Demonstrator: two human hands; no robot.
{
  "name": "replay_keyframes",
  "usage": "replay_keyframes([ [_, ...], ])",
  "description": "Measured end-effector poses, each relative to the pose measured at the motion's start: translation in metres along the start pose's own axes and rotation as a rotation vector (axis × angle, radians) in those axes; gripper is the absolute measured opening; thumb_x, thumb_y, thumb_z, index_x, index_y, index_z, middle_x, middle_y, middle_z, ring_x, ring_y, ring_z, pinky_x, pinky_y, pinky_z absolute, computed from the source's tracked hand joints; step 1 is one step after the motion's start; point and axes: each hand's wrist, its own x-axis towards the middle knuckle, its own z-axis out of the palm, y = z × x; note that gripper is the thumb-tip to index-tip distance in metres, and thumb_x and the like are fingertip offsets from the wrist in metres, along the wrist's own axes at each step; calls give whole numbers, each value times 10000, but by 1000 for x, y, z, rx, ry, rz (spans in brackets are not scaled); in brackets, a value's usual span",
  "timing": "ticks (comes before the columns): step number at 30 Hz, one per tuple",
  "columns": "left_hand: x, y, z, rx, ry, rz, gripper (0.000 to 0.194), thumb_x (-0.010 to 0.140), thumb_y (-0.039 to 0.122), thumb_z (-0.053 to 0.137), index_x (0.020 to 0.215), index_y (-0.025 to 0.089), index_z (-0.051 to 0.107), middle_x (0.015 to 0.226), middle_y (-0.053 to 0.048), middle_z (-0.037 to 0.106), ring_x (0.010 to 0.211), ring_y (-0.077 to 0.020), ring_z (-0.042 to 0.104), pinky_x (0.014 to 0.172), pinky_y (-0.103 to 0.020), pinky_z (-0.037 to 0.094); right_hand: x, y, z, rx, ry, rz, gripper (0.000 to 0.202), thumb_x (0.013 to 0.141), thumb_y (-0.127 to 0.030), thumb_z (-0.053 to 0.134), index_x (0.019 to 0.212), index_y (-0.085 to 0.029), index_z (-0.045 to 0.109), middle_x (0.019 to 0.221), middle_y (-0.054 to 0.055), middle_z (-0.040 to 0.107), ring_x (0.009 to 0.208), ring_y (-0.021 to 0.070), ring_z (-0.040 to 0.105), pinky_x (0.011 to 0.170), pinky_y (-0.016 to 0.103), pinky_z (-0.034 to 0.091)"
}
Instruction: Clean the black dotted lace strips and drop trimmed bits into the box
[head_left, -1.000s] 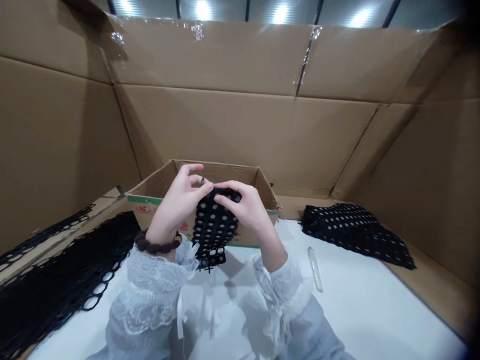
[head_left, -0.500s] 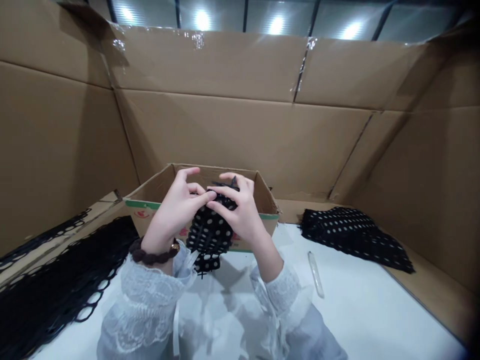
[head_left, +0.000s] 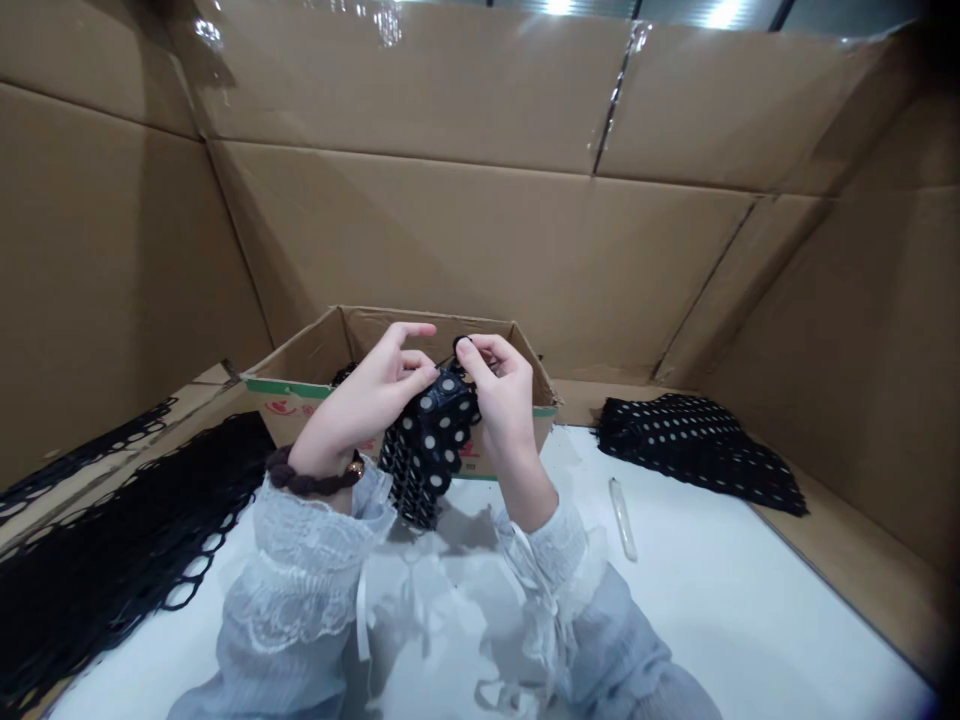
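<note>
Presently in my fingers: a black dotted cloth (head_left: 431, 430), hanging bunched between my two hands before the near wall of the open cardboard box (head_left: 289, 389); whether its lower end touches the white table (head_left: 697, 600), I cannot tell.
Left pinch: my left hand (head_left: 375, 392) has thumb and fingertip brought together on the cloth's upper edge, with no gap I can make out.
Right pinch: my right hand (head_left: 504, 390) is closed, thumb against index finger, on a small dark bit at the top; it looks like the same cloth's edge, though too small to be sure.
Working the edge: I judge it best to grip right at the border, fingertips only, so the openwork isn't pulled out of shape.
Tension: light and even, I'd say; a hard tug could stretch or snag such thin stuff.
Hanging folds: better left free below my hands, so the layers don't twist.
Left arm: reaching up and inward, index finger stretched out above the pinch, a dark braided band (head_left: 315, 475) around the wrist.
Right arm: rising more steeply, fingers curled in, thumb facing the other hand.
Cuffs: lace at both wrists; the loose white ribbon (head_left: 362, 612) below the left one seems worth minding, lest it catch.
</note>
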Motion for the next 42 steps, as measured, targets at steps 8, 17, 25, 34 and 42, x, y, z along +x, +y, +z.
replay_keyframes([
  [8, -6, -3, -17, -4, -147, 31, 542, 776, 267, 576, 1258, 190, 340, 779, -3, 565, 720, -131, 531, 644, -245, 394, 25, 25, -33, -244, 104, -54, 195, 796, -319, 505, 846, -161, 608, 720, 45, 643, 673, 154, 607, 679, 310, 497],
  [17, 24, -31, -5, -195, 260, 38, 457, 700, 197, 619, 1122, 140, 453, 696, 25, 564, 675, -107, 538, 663, -237, 392, 16, 10, -32, -416, -402, -139, 330, 809, -324, 523, 1118, -222, 578, 1101, 62, 626, 985, 185, 579, 847, 357, 465],
  [25, 14, -20, -4, -198, 148, 10, 576, 696, 235, 654, 1193, 159, 375, 889, -19, 593, 861, -136, 573, 777, -264, 417, -1, 0, -7, -197, -352, -89, 173, 761, -264, 570, 881, -164, 645, 853, 50, 685, 752, 147, 631, 727, 290, 496],
  [34, 6, -16, -8, 36, -91, 6, 591, 751, 215, 575, 1286, 203, 324, 930, -46, 580, 858, -175, 567, 751, -312, 434, 24, 8, -43, -138, 273, -53, 233, 811, -368, 474, 759, -165, 576, 662, 23, 637, 616, 122, 601, 579, 244, 471],
  [42, 10, -23, -21, -59, -18, -59, 592, 747, 204, 576, 1293, 197, 346, 868, -29, 586, 835, -165, 559, 754, -296, 411, 32, 29, -50, -534, -93, -77, 266, 721, -229, 590, 972, -173, 657, 1019, 107, 641, 951, 206, 570, 902, 409, 403],
])
